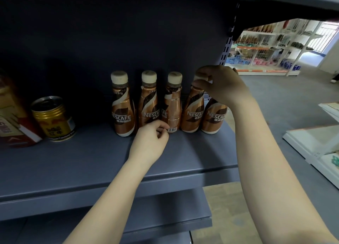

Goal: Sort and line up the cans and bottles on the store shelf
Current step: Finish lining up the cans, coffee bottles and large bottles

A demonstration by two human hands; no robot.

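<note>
Brown coffee bottles are lined up along the grey shelf (91, 161), five in a row, all within reach of the two hands. The fourth bottle (193, 111) is gripped at its cap by the right hand (222, 86), fingers curled round the top, and it is seen tilted, its neck leaning toward the fifth bottle (214, 117), which stands partly hidden beneath the right wrist. The left hand (150, 139) is curled at the foot of the second bottle (147, 104) and third bottle (172, 106); whether either base is actually pinched cannot be told. The third bottle is turned with its barcode outward, unlike its neighbours. Well to the left of the left hand stand the first bottle (122, 106), a gold can (54, 118) with its top open, and a red carton (12, 115).

A topple is judged the main risk: with the fourth bottle held only by its cap and tipped, a slip could send it against the fifth, which stands nearest the shelf's end. The close-packed neighbours could also be knocked by the left knuckles.
</note>
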